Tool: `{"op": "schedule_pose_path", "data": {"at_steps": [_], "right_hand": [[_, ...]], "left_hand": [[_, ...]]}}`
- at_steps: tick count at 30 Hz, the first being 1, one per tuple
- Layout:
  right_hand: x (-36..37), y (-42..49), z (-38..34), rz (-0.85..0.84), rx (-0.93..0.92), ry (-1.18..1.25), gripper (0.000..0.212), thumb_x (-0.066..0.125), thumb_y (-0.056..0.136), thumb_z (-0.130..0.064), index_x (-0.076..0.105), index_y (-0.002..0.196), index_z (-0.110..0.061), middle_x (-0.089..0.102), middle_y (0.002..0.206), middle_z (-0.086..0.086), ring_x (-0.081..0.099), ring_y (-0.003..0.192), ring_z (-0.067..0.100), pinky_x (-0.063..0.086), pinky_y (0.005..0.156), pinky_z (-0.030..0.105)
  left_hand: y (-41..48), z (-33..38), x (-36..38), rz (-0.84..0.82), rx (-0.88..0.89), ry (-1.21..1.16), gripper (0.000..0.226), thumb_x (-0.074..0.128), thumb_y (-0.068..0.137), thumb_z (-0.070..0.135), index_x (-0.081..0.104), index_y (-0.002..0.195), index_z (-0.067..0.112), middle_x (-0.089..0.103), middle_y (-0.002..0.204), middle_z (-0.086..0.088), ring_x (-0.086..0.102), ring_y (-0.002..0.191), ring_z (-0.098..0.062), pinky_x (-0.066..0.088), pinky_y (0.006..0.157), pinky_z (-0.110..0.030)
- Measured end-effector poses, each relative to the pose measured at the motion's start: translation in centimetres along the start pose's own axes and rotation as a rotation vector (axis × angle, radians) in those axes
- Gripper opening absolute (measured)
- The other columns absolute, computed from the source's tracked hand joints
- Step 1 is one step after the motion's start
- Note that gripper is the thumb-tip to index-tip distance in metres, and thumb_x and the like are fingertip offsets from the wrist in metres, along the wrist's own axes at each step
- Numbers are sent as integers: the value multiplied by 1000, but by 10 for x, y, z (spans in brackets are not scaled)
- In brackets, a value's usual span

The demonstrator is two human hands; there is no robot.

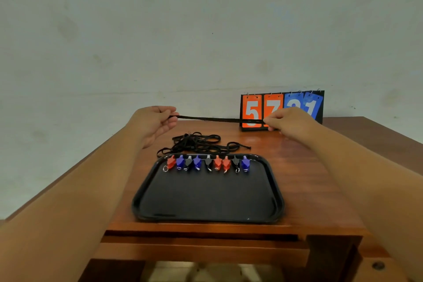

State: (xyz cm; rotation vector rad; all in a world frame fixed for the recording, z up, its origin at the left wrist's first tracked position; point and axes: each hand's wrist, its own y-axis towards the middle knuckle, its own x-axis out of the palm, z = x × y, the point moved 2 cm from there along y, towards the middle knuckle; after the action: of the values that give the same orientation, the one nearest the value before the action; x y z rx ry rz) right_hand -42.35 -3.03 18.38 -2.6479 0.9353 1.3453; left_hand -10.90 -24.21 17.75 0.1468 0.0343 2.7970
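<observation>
Forearms come in from both lower corners. Between them the black tray (137,201) sits at the near edge of the wooden table (309,178). Nine whistles (207,162) in red, blue and black are lined along its far rim.

Cord in hand: one black cord (217,118) is stretched taut and level in the air over the table's far half, above the heap of spare cords (196,143). Our left hand (155,123) pinches one end between thumb and forefinger, other fingers loosely curled. Our right hand (288,125) pinches the other end with gathered fingertips.

Judgement: we are straightening a cord, probably to thread it through a whistle ring. Even tension should take out any twist. A short tip past the pinch should stay stiff enough to thread.

Room: the tray floor nearer us is bare, and there is open wood to its right. The flip scoreboard (251,107) stands just behind the right hand and could be knocked. The table's left edge runs close under the left hand, so a dropped end may slide off.
</observation>
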Motion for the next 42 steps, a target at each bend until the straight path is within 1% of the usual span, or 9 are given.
{"op": "schedule_pose_path", "data": {"at_steps": [4,8,14,19,24,28,33,38,42], "right_hand": [[8,-19,1,-15,4,61,30,67,103,-52,79,101,-24,75,91,-4,66,77,29,56,76,34],[16,-37,4,-12,15,155,28,72,100,-52,77,95,-24,67,72,-3,53,66,18,51,67,30],[29,-54,14,-32,6,221,13,71,102,-40,79,100,-30,79,94,-2,62,72,18,59,76,36],[41,-69,27,-56,38,259,15,74,99,-42,81,96,-29,79,96,7,59,76,19,55,73,36],[57,-83,34,-72,37,289,14,75,99,-41,81,98,-28,75,95,-6,61,85,13,49,81,33],[70,-91,45,-65,30,230,14,70,103,-43,79,101,-32,76,99,-7,66,89,14,47,74,30],[81,-95,52,-68,-27,188,12,72,101,-43,79,100,-34,71,111,-18,61,102,2,45,92,34],[89,-96,55,-51,-61,70,13,72,101,-44,79,98,-34,63,107,-9,59,94,6,42,75,24],[90,-97,56,-38,-76,55,12,72,101,-42,80,97,-33,63,105,-6,61,93,7,42,74,22]], "left_hand": [[-23,-3,-26,11,66,13,15,68,105,8,70,119,4,82,110,-14,81,100,-21,65,81,-29],[-43,-12,-42,14,143,142,11,68,105,11,70,113,4,83,106,-8,78,86,-13,65,76,-26],[-60,-35,-63,-34,144,171,20,70,99,-6,74,117,0,80,114,-13,78,108,-26,61,100,-38],[-76,-50,-74,28,121,233,20,75,95,-4,78,112,5,77,112,-16,81,101,-24,65,90,-31],[-84,-70,-90,103,141,378,15,80,93,9,84,101,20,81,101,-5,78,101,-25,64,89,-39],[-96,-87,-92,121,131,537,11,77,95,15,83,95,24,80,95,-1,70,81,-18,63,81,-37],[-101,-96,-95,113,139,607,7,76,95,22,82,95,26,80,95,4,73,92,-23,61,90,-41],[-100,-101,-96,91,149,653,8,76,96,20,81,96,26,79,98,3,73,96,-22,59,88,-37],[-99,-104,-97,91,163,650,9,76,95,19,80,97,27,80,95,3,74,94,-22,55,81,-31]]}}
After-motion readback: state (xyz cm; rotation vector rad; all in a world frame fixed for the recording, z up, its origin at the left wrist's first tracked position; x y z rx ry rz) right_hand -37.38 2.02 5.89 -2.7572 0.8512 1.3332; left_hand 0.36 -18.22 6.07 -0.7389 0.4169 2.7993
